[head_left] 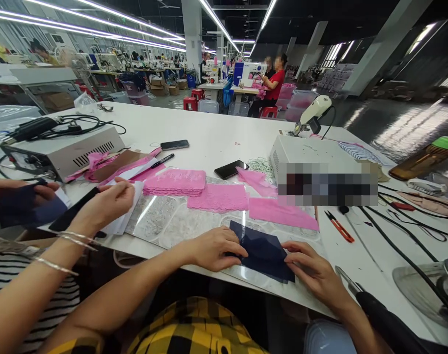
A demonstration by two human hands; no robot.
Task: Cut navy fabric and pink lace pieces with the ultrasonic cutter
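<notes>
We are pressing both hands flat on a dark navy fabric piece (pixel 264 253) lying at the near edge of the white table (pixel 216 132). Our left hand (pixel 216 248) is pinning its left side, fingers curled; our right hand (pixel 314 270) is holding its right corner. Pink lace pieces (pixel 218 197) are lying just beyond.

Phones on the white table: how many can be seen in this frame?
2. One phone lies face up near the grey vented box, by a black pen. The other phone lies nearer the middle, beside the pink lace pieces. More could be hidden under fabric.
</notes>
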